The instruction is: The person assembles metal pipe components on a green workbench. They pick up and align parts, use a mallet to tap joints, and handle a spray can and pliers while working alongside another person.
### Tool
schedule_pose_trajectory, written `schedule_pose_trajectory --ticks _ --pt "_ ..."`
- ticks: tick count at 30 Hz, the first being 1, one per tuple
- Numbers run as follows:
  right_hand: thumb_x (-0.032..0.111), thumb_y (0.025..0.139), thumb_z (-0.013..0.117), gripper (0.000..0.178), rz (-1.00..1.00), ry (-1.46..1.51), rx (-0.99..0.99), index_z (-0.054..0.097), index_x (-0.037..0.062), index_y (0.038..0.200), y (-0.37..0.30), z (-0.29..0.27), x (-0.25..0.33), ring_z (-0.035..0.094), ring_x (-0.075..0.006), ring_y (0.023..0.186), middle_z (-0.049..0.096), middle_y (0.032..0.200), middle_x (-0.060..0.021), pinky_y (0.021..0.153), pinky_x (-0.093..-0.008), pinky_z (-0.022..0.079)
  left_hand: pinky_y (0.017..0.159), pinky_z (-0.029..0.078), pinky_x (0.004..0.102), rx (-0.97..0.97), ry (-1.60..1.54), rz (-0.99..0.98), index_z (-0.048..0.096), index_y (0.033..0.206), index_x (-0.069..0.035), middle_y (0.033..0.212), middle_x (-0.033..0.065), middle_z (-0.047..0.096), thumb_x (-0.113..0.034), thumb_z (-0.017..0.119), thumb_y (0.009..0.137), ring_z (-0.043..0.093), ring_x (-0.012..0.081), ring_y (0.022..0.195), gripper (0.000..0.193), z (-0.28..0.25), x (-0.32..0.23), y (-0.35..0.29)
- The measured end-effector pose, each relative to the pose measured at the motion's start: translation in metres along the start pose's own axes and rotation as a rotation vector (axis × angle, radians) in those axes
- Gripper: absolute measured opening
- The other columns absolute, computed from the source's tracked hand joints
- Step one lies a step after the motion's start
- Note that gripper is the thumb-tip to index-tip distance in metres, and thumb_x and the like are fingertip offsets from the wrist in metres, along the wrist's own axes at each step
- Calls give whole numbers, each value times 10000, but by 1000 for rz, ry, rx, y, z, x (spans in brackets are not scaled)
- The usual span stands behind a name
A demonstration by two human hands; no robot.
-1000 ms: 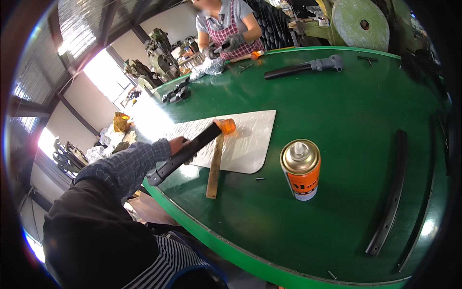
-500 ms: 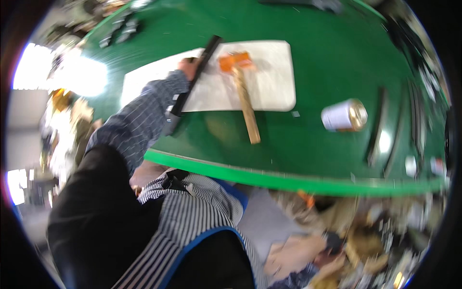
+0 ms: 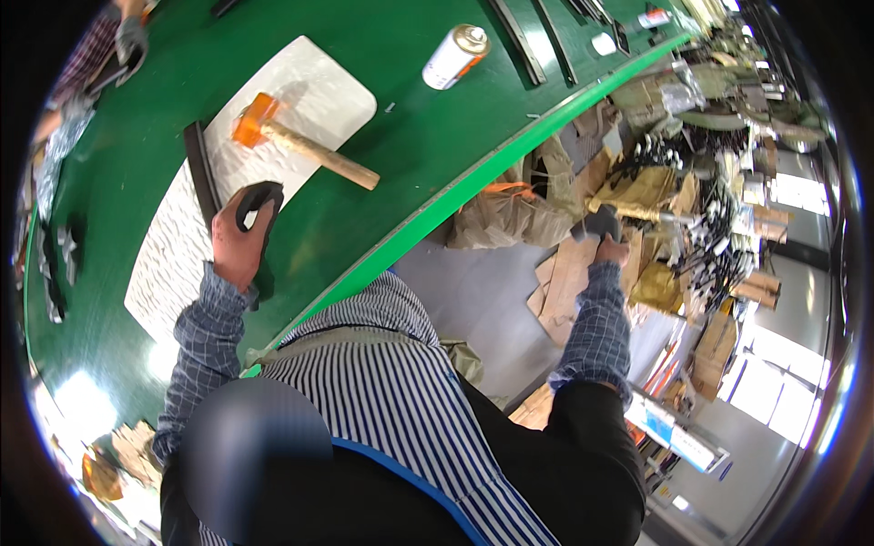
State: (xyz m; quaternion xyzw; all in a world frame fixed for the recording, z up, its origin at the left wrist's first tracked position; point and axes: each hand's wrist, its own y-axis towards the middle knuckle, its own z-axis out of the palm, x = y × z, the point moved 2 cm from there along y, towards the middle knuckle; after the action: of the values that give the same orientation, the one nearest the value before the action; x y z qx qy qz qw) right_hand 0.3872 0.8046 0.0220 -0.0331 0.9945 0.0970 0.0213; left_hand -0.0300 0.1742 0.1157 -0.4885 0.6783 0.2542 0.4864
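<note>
My left hand (image 3: 238, 238), dark at the fingers, is closed on a long black strip (image 3: 202, 168). The strip lies across a whitish, rippled sheet (image 3: 164, 259) on the green table, and its near end passes under my hand. On the sheet rests a mallet (image 3: 258, 120) with an orange head, its wooden handle (image 3: 323, 162) jutting past the sheet's edge. My right hand (image 3: 612, 244) is held out to the right, off the table, over the floor side. Its fingers look dark and small, and whether they grip anything does not show.
A white spray can (image 3: 455, 56) stands on the table (image 3: 410, 146), beyond the sheet. Black strips (image 3: 517, 41) and a white cap (image 3: 604, 44) lie farther right. At upper left is another person's gloved hand (image 3: 132, 41). Cardboard (image 3: 564, 291) and bagged goods (image 3: 519, 214) crowd the floor.
The view has swung to the right, so the table now slants. My right hand has come into sight at the right. My left hand stays on the black strip.
</note>
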Motion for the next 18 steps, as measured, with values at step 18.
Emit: schedule_pose_trajectory --ticks 18 --pt "80 947 645 159 271 1544 820 546 12 1052 -83 -3 60 685 -266 742 649 916 -119 631 -394 618 1077 436 416 773 434 366 532 1409 -111 1461 143 520 -534 658 861 552 325 1275 704 418 -101 68"
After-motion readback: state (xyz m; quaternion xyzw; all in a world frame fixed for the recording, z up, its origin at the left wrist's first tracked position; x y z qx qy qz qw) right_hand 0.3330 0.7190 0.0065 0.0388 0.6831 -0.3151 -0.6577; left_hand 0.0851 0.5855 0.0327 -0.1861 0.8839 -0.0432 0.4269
